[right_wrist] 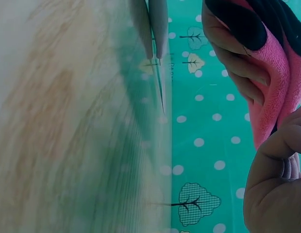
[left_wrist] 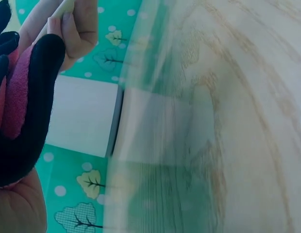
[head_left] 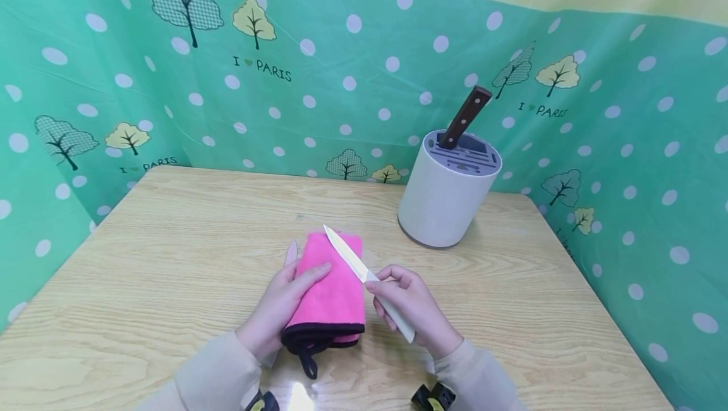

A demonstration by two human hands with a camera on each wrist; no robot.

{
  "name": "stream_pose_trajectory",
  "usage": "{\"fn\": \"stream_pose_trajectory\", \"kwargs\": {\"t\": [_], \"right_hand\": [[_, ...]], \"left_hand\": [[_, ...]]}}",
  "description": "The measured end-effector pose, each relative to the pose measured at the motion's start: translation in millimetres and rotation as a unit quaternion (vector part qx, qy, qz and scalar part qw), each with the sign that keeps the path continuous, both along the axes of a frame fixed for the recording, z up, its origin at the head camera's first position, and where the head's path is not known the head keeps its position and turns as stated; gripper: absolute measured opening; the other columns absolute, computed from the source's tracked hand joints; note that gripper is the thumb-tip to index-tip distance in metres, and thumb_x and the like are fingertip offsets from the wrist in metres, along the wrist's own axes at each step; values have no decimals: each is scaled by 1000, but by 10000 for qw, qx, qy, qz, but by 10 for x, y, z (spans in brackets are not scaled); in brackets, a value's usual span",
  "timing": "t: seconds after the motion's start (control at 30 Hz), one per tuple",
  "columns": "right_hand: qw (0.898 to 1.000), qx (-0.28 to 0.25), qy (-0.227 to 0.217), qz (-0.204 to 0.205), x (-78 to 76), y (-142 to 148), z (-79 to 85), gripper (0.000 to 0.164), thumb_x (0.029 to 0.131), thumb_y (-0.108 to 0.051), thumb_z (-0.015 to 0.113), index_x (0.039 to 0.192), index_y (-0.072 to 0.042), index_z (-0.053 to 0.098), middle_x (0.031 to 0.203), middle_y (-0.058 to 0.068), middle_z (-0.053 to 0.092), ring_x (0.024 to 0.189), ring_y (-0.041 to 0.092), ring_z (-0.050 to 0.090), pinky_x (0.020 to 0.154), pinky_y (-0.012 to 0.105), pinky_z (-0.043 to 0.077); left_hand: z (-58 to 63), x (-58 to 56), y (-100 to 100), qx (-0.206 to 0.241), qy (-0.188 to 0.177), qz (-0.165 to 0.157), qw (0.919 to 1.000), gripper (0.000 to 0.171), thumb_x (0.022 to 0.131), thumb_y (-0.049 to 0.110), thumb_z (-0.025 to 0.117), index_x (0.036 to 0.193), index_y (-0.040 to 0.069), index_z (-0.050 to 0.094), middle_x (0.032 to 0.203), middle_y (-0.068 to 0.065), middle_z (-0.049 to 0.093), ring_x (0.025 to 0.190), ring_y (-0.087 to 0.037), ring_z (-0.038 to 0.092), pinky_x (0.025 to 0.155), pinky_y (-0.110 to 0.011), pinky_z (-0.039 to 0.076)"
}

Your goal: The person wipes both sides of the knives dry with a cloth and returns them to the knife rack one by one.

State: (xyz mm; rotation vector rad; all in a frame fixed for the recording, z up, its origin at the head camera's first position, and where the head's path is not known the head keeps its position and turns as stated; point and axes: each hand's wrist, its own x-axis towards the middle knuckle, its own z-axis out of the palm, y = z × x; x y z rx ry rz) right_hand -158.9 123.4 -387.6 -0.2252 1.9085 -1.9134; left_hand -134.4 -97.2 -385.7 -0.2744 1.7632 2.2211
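In the head view my left hand [head_left: 281, 303] holds a folded pink cloth [head_left: 341, 303] with black trim and a small black loop, thumb laid across its front. My right hand [head_left: 418, 306] grips a kitchen knife [head_left: 395, 316] by its white handle. Its pale blade slants up and left, overlapping the cloth in this view. Another knife [head_left: 291, 253] lies on the table by the left hand, which hides its middle. The right wrist view shows this lying knife's light handle [right_wrist: 158, 29], left of the cloth [right_wrist: 272, 92].
A white round knife block [head_left: 440, 202] stands at the back right of the wooden table [head_left: 170, 259]. One dark-handled knife [head_left: 466, 117] sticks up from its slots. Green dotted fabric [head_left: 318, 114] printed with trees hangs behind the table and along its sides.
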Motion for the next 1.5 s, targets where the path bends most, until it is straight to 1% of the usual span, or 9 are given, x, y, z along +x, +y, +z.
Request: {"fn": "stream_pose_trajectory", "kwargs": {"t": [0.13,0.3,0.43,0.87,1.03,1.17,1.27,1.4,1.5], "right_hand": [[10000,5,15,13,-2,-10,8,16,93,-19,64,91,-8,53,56,-4,57,38,5,43,37,19,36],[10000,-22,-4,40,-5,-21,21,16,93,-18,65,90,-8,52,56,-4,57,38,5,43,37,19,36],[10000,-9,-37,63,-10,-24,30,17,93,-19,64,91,-9,52,57,-4,57,38,5,43,37,18,36],[9999,-1,-45,129,-24,-34,33,17,94,-20,63,89,-9,51,57,-4,56,39,5,43,37,19,36],[10000,48,-82,24,-28,-40,33,16,94,-19,63,94,-6,55,58,-3,55,40,5,43,38,19,36],[9997,102,-120,-182,-27,-28,43,25,96,-23,61,105,0,61,60,-2,55,41,6,43,38,19,36],[9993,88,-141,-331,-29,-20,47,29,99,-28,56,103,0,64,59,-2,55,41,7,43,39,19,37],[9982,-80,-166,-567,-32,-25,53,29,102,-29,50,96,-3,62,58,-2,56,41,7,44,40,19,37],[9963,-181,-135,-835,-32,-34,59,30,102,-28,48,101,-1,61,60,-2,56,42,7,45,40,19,38]], "left_hand": [[-7,8,4,-11,44,-189,9998,60,92,43,66,140,14,46,96,-2,73,82,-18,72,75,-32,58],[-16,14,5,-9,143,-370,9992,60,94,40,65,141,10,44,94,-1,73,81,-17,72,75,-31,57],[-25,14,7,-23,206,-456,9987,61,94,38,65,142,7,44,93,-1,73,80,-16,72,74,-32,58],[-60,1,-5,-45,243,-601,9979,62,94,38,65,143,7,44,95,-3,74,80,-18,73,73,-33,59],[-54,-33,-1,-142,153,-403,9990,61,92,42,67,142,11,48,95,-4,74,80,-18,73,74,-32,58],[-44,-55,9,-95,41,-178,9998,60,91,44,68,140,14,50,96,-5,74,80,-19,73,74,-33,58],[-40,-67,14,-116,-27,14,9999,61,89,44,69,137,12,50,94,-4,74,79,-19,73,73,-33,59],[-35,-81,5,-244,-19,242,9994,62,88,45,70,136,12,51,92,-3,73,78,-18,72,72,-33,59],[-30,-93,-7,-331,14,327,9989,62,88,45,70,138,13,50,94,-3,73,80,-18,72,74,-32,58]]}}
